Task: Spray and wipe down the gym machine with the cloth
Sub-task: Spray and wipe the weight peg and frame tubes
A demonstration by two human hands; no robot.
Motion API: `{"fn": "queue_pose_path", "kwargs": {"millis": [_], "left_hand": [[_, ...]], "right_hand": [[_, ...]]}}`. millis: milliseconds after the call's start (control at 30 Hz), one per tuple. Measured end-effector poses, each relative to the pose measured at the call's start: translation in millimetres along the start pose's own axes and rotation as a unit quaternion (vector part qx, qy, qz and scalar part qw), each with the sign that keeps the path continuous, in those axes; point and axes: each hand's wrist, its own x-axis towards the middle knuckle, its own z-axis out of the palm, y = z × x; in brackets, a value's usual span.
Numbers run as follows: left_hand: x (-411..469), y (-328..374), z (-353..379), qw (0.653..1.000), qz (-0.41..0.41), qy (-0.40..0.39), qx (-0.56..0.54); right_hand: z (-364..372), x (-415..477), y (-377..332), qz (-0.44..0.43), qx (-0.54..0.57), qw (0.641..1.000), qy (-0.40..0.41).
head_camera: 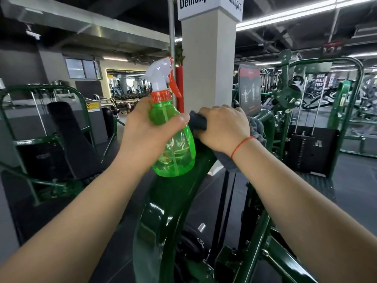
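Translucent green spray bottle (175,144), pear-shaped, with an orange collar and trigger under a white head. Holds clear liquid in its lower part, a thin dip tube down the middle. Gripped upright at the shoulder by the left hand (146,127), thumb across the front. Right hand (222,127) curled over a black padded handle (196,122) of the glossy dark-green gym machine (163,221). Grey cloth (258,127) bunched beneath the palm, soft folds hanging past the wrist.
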Motion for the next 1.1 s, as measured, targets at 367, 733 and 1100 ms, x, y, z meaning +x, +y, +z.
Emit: {"fn": "queue_pose_path", "kwargs": {"millis": [367,733,1100], "left_hand": [[-4.9,6.0,-8.6,0.999,-0.021,-0.031,-0.009],[-33.4,6.3,-25.1,0.986,-0.109,0.003,-0.13],[-67.8,0.3,-44.1,0.976,-0.16,-0.02,-0.144]], "right_hand": [[17.2,64.7,9.4,0.1,0.013,0.982,-0.161],[-10.6,-22.8,-46.2,-0.142,0.011,0.989,0.026],[4.6,10.1,-0.2,0.181,0.066,0.98,-0.049]]}}
